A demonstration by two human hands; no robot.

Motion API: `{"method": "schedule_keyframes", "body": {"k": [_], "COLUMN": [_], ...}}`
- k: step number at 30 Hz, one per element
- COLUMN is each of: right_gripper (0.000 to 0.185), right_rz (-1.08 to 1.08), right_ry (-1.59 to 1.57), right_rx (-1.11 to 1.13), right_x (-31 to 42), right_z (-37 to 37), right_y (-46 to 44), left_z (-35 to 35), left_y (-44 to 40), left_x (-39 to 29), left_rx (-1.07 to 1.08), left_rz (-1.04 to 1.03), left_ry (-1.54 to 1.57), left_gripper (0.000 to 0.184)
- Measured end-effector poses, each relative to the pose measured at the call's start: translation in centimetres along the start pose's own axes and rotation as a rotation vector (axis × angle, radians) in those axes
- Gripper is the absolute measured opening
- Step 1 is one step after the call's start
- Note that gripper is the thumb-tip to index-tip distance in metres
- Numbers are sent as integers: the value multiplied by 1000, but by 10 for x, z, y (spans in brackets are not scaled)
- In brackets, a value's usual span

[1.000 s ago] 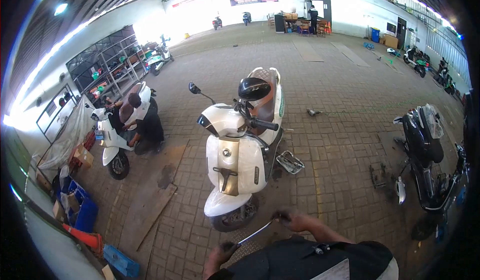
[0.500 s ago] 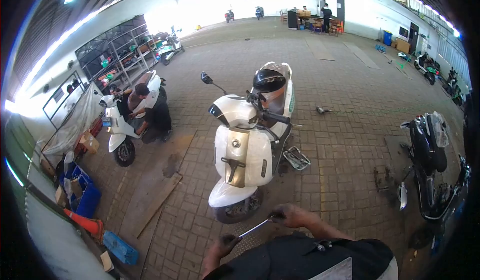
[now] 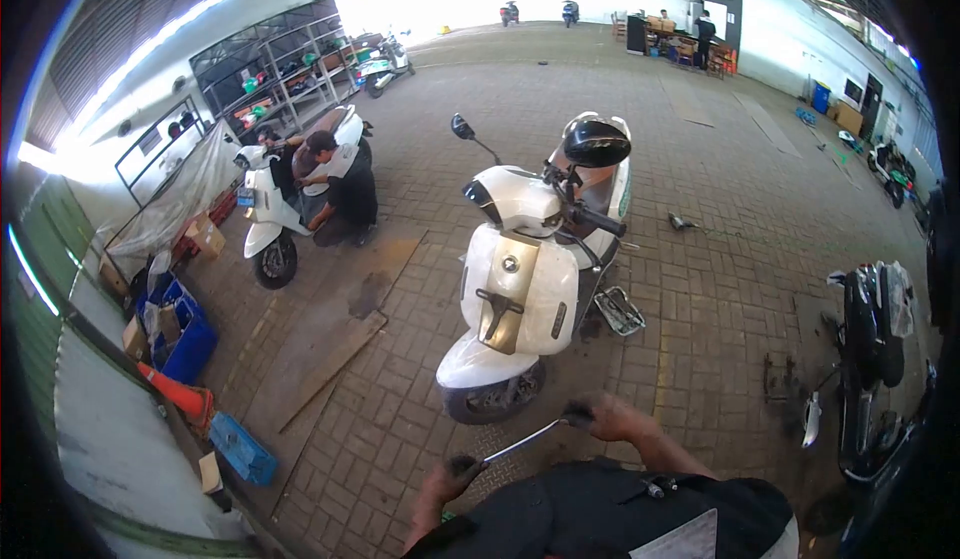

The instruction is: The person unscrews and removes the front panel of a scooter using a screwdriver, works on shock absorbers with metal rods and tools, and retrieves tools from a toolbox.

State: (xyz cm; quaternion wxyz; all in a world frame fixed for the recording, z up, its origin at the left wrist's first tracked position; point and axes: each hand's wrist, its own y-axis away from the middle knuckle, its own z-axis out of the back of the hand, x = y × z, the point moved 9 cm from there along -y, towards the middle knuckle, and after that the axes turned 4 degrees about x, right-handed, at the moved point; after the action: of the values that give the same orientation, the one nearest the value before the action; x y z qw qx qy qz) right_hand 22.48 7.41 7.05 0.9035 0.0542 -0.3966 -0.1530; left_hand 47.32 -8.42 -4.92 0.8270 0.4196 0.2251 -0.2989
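Note:
A slim silver metal rod-like tool (image 3: 522, 441) spans the space between my two hands, just in front of my dark shirt. My left hand (image 3: 442, 481) is closed round its lower left end. At the upper right end, the fingers of my right hand (image 3: 615, 419) grip it. Whether the ends carry a socket or handle is hidden by the fingers. Beyond the tool stands a white scooter (image 3: 515, 289) with a gold front panel, its front wheel (image 3: 490, 399) close to my hands but apart from them. A black helmet (image 3: 597, 144) rests on its seat area.
At left, a person (image 3: 345, 194) crouches beside another white scooter (image 3: 265, 204). Nearer are a blue bin (image 3: 195, 344), an orange cone (image 3: 180, 394) and a blue toolbox (image 3: 243, 449). A partly stripped black scooter (image 3: 870, 339) stands at right. A metal frame part (image 3: 620, 312) lies on the paving.
My view has swung left, so the scooters appear farther right. Both hands keep hold of the silver tool; my right hand sits slightly higher and farther right in view.

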Motion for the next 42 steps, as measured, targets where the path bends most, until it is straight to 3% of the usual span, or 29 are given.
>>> {"method": "schedule_keyframes", "body": {"k": [8,13,16,18,22,25,27,32,37,39,42], "right_gripper": [38,48,54,59,67,64,58,47,47,48,47], "right_rz": [-19,69,183,353,209,268,274,261,262,386,376], "right_ry": [-50,34,78,188,-110,-43,8,5,40,161,198], "right_rx": [41,149,258,160,366,359,423,492,479,300,349], "right_x": [23,33,44,65,91,84,84,74,89,93,101], "right_z": [9,-30,-73,-89,-101,-114,-122,-137,-139,-133,-137], "right_y": [-13,-34,-44,-47,-51,-60,-56,-51,-49,-54,-60], "left_z": [2,28,32,62,64,67,77,98,85,76,64], "left_y": [14,40,46,53,55,74,92,154,178,182,192], "left_x": [56,10,-21,-57,-68,-50,-8,74,93,104,130], "left_rx": [-200,-238,-187,-450,-407,-427,-558,-886,-917,-949,-1075], "left_rz": [19,20,99,-236,-341,-377,-414,-311,-253,-228,-175], "left_ry": [219,392,715,410,433,710,1059,1315,1436,1521,1539], "left_gripper": [54,51,49,42,36,33,33,27,26,26,26]}}
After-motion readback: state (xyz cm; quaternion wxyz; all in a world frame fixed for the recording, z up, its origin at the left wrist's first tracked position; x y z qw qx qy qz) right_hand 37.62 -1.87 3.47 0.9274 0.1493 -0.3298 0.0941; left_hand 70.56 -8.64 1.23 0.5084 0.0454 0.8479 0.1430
